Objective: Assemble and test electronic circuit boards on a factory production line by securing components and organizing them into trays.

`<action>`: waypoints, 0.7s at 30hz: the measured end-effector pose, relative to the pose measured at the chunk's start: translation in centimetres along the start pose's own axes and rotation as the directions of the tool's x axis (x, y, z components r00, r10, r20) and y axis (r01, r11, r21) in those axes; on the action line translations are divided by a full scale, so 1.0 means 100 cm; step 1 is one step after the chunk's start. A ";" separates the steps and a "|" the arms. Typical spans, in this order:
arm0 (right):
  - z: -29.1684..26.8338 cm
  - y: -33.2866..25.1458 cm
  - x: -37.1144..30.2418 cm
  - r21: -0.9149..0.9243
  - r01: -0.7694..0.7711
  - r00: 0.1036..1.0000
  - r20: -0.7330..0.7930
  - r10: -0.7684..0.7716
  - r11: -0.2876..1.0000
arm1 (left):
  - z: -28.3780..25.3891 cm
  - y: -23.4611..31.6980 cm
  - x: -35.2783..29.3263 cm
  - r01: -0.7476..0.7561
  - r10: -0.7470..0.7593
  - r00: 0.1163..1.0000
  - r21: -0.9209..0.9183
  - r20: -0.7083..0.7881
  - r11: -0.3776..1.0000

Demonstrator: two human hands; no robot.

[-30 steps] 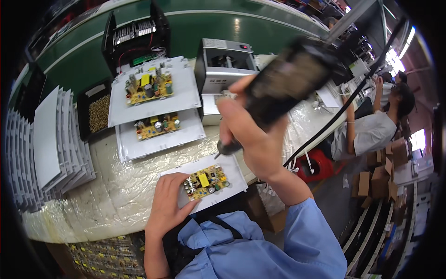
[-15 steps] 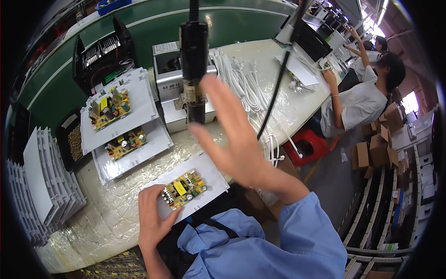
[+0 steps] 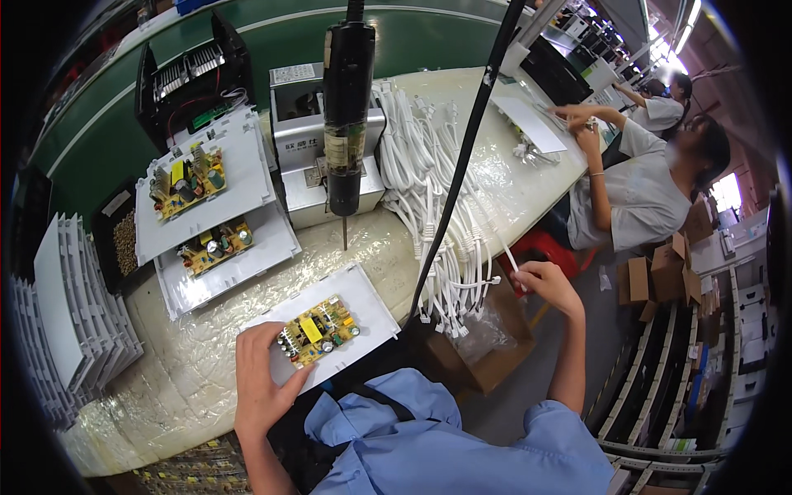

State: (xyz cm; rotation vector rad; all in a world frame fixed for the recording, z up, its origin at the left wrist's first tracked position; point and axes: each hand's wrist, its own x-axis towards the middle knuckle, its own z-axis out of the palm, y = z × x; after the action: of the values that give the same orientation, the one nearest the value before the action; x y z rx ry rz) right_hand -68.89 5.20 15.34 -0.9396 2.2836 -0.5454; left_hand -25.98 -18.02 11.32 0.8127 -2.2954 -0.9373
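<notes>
Resting flat on the white tray (image 3: 363, 309) at six o'clock on the surface (image 3: 206, 363), the left hand (image 3: 262, 381) presses its fingers against the yellow circuit board (image 3: 318, 330), grip loose and open. At three o'clock the right hand (image 3: 546, 283) pinches one white cable (image 3: 495, 247) from the bundle (image 3: 429, 190) (limp, light stuff). I judge the board stiff but fragile, best held by its edges.

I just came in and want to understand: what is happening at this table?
A person in a blue shirt rests the left hand on a white tray holding a yellow circuit board. The right hand reaches to the bundle of white cables, fingers on one cable. A black electric screwdriver hangs free above the table. Two more trays with boards lie behind.
</notes>
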 end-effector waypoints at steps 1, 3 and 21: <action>-0.002 0.004 -0.003 0.001 0.005 1.000 0.011 -0.005 1.000 | 0.000 -0.001 0.000 -0.011 0.011 1.000 0.001 0.001 1.000; -0.006 -0.043 -0.019 0.355 -0.004 0.985 0.162 -0.057 0.935 | 0.000 -0.002 -0.003 0.005 -0.005 1.000 0.021 -0.003 1.000; 0.153 -0.185 -0.004 0.356 0.588 0.782 -0.022 -0.623 0.726 | -0.004 -0.008 -0.003 -0.050 0.051 0.999 -0.038 0.005 0.998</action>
State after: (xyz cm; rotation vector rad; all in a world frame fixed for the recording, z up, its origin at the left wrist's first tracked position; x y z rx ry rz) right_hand -49.49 -8.94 14.78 -1.4928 1.6647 -1.1102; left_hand -25.28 -18.46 10.89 0.7340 -2.2850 -0.9586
